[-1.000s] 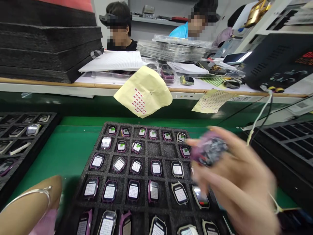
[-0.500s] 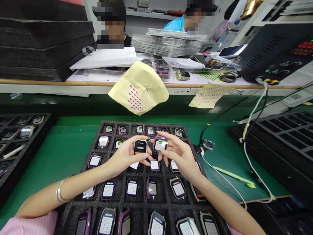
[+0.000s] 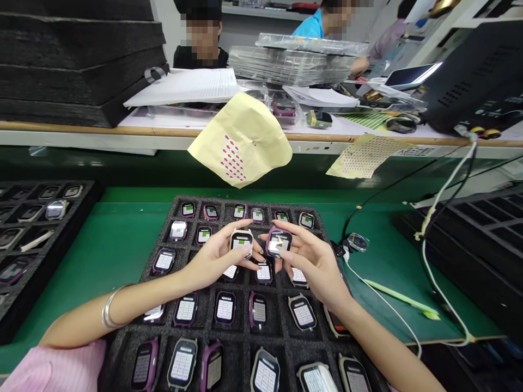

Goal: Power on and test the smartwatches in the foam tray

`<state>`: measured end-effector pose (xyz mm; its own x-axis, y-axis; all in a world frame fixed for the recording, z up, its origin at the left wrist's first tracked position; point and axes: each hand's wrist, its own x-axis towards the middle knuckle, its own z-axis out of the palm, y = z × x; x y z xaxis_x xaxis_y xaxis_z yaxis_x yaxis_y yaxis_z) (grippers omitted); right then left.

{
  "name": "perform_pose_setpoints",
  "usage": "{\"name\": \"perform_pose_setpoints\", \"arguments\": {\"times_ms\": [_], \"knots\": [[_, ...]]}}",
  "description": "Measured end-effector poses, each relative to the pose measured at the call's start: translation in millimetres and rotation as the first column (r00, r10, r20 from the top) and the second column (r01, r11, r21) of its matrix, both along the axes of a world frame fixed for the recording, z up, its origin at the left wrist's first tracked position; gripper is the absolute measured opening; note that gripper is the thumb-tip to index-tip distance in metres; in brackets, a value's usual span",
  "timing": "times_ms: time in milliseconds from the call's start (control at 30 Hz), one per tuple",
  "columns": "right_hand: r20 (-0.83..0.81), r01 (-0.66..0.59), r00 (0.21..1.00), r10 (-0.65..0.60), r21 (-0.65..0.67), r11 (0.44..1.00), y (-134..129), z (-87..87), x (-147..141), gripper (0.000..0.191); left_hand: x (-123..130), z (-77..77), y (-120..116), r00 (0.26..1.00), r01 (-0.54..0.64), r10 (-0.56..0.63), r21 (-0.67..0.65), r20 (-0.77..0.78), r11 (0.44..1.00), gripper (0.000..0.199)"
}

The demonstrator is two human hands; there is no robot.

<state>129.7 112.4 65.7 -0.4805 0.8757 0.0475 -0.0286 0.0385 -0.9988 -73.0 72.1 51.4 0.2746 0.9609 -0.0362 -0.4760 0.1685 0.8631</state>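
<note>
My left hand (image 3: 226,250) is closed around a light-coloured smartwatch body (image 3: 241,239) without straps, its thumb lying on the lit screen, which shows a white and green list. In my right hand (image 3: 304,256) is a purple smartwatch body (image 3: 279,243), pinched at its edges, with glare on its screen. Both are held side by side just above a black foam tray (image 3: 241,340). Several purple and light-coloured watch bodies, such as this purple one (image 3: 225,308), lie face up in the tray's compartments, most with lit screens. My hands hide some middle compartments.
Another foam tray (image 3: 81,218) with watches stands at the left, and stacked black trays (image 3: 469,256) at the right. A white cable (image 3: 384,294) and a green pen-like stick (image 3: 402,299) lie on the green mat. Behind, a shelf (image 3: 163,136) bears papers and plastic trays; people sit beyond.
The left watch's screen has gone from a dark page with a red strip to a white and green list, and my left thumb is now on it. The view has shifted slightly.
</note>
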Motion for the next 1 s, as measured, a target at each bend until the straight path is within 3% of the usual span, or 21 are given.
{"name": "perform_pose_setpoints", "arguments": {"times_ms": [167, 400, 567, 767, 1000], "knots": [[-0.013, -0.032, 0.999, 0.032, -0.045, 0.998, -5.4, 2.5, -0.6, 0.052, -2.1, -3.4, 1.6, 1.000, -0.024, 0.024, -0.001, 0.005, 1.000, 0.052], [-0.066, -0.078, 0.995, 0.073, -0.068, 0.995, -0.8, -3.3, 0.2, 0.056, -2.1, -0.7, -0.1, 1.000, -0.021, 0.021, 0.024, -0.007, 0.999, 0.074], [-0.101, -0.073, 0.993, 0.066, -0.068, 0.995, 0.9, -7.2, 4.0, 0.043, -0.7, 1.4, -1.0, 0.997, -0.030, 0.030, 0.004, -0.078, 1.000, 0.063], [-0.001, 0.015, 1.000, -0.015, -0.016, 1.000, -0.2, -7.5, 1.5, 0.027, -1.7, -0.5, -2.1, 0.998, -0.009, 0.011, 0.041, -0.057, 0.999, 0.059], [-0.091, -0.112, 0.990, 0.104, -0.078, 0.991, -0.3, -8.4, 5.0, 0.040, -1.5, -4.9, 2.8, 0.988, -0.055, 0.058, 0.028, -0.140, 0.998, 0.044]]}}
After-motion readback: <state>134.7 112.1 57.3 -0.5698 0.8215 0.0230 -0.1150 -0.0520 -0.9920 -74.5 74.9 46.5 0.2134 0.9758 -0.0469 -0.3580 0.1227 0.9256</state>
